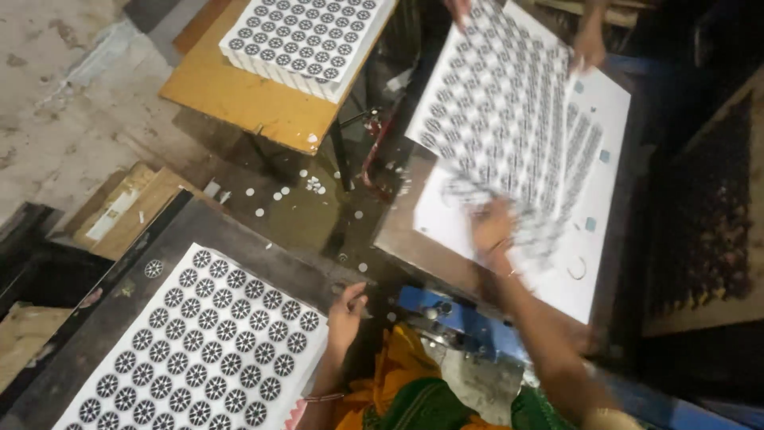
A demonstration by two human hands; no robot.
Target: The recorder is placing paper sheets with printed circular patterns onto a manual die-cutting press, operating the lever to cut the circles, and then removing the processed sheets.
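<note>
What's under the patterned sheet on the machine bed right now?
A white board lies under the patterned sheet, showing along its right and lower edges with small blue tabs. The right hand presses the sheet. The board's middle is covered.

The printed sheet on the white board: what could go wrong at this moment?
The right hand presses the printed sheet while another person's hands hold its far edge; an uneven pull might crease or tear it. The sheet looks blurred, so it might land crooked on the white board. The left hand rests off the sheet.

right hand on printed sheet, blurred
</note>
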